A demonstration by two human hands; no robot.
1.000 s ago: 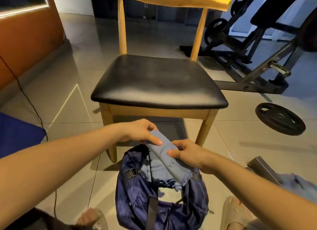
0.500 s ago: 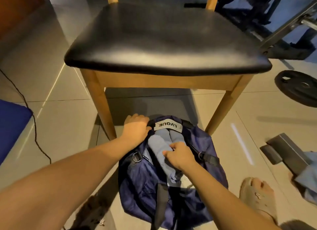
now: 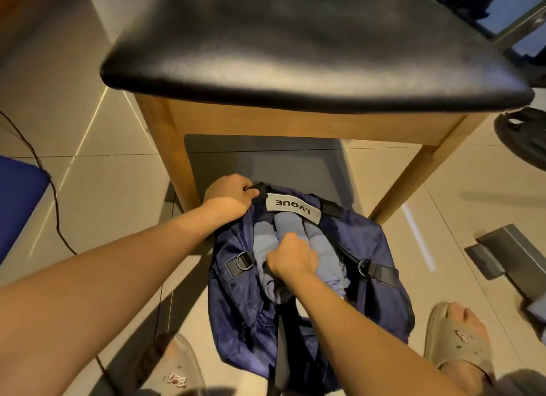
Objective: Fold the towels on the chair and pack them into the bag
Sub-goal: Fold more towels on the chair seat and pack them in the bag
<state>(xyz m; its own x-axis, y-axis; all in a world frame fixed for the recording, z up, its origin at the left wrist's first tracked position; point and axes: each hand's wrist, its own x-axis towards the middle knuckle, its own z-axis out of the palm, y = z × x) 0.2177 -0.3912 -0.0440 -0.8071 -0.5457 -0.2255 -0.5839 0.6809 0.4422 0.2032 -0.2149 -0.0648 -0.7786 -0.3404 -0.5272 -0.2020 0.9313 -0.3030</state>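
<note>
While left hand (image 3: 229,196) grips bag (image 3: 245,307), right hand (image 3: 291,258) clutches towels (image 3: 288,222) directly beneath it.

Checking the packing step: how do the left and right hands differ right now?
The left hand grips the bag's far rim beside the label; the right hand sits in the opening, curled on the blue towels. The left hand is close to the chair leg; the right hand is over the bag's middle. Both are curled, both at the bag.

Glossy tile floor (image 3: 103,188); black cable (image 3: 57,221); perhaps weight plate (image 3: 523,141) right
</note>
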